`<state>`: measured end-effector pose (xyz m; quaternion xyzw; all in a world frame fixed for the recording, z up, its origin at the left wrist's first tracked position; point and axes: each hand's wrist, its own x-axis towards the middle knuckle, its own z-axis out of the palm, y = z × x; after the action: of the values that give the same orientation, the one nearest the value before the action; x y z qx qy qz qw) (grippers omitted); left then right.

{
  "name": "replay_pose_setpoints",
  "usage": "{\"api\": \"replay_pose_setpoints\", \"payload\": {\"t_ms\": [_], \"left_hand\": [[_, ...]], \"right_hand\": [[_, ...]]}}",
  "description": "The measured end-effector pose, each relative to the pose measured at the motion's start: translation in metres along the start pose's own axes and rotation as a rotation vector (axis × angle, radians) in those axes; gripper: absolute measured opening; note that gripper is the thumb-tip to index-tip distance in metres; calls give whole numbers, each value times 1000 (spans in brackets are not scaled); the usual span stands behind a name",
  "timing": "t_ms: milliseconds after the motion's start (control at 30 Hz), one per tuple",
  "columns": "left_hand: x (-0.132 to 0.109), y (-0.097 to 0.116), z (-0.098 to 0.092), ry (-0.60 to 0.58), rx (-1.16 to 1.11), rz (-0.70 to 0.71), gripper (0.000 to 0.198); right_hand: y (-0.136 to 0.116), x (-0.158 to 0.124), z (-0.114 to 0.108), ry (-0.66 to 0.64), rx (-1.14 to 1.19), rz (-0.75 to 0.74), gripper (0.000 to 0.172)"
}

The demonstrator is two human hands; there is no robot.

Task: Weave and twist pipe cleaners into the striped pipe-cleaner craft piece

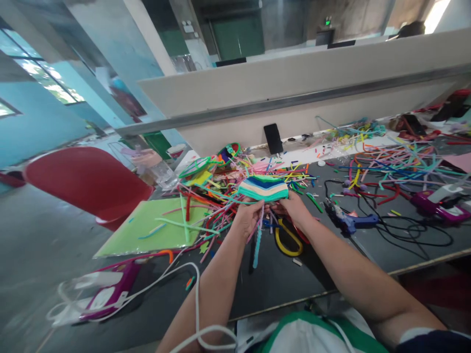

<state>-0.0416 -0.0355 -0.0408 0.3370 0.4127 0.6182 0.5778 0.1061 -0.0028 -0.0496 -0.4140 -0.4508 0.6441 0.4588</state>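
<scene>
In the head view, a striped piece (263, 188) in teal, blue, cream and green, seemingly made of pipe cleaners laid side by side, is held up over the table. My left hand (250, 215) grips its lower left edge, thumb on top. My right hand (294, 206) is closed on its right end; some fingers are hidden underneath. Loose pipe cleaners (221, 218) in many colours lie around and under my hands. Below them is a yellow loop (289, 240) like a scissor handle, close to my right wrist. A light blue twisted strand (257, 247) hangs or lies below my left hand.
A blue glue gun (353, 220) with black cable lies on the right. Purple devices (110, 291) with white parts sit on both sides. A green sheet (147, 230) covers the table's left. A phone (273, 138) leans on the partition (228, 127). A red chair (84, 181) stands left.
</scene>
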Motion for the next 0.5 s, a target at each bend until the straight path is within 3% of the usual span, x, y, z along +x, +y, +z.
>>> {"api": "replay_pose_setpoints", "payload": {"t_ms": [167,333,433,500], "left_hand": [[2,5,-7,16,50,25,33],[5,11,-15,55,-11,-85,22],[5,13,-14,103,-59,-70,21],[3,11,-12,106,-68,-37,22]], "right_hand": [[-7,-3,-4,-35,17,-4,28],[1,2,-4,-13,13,-32,54],[4,6,-7,89,-155,-286,70],[2,6,-10,186,-361,-502,66]]}}
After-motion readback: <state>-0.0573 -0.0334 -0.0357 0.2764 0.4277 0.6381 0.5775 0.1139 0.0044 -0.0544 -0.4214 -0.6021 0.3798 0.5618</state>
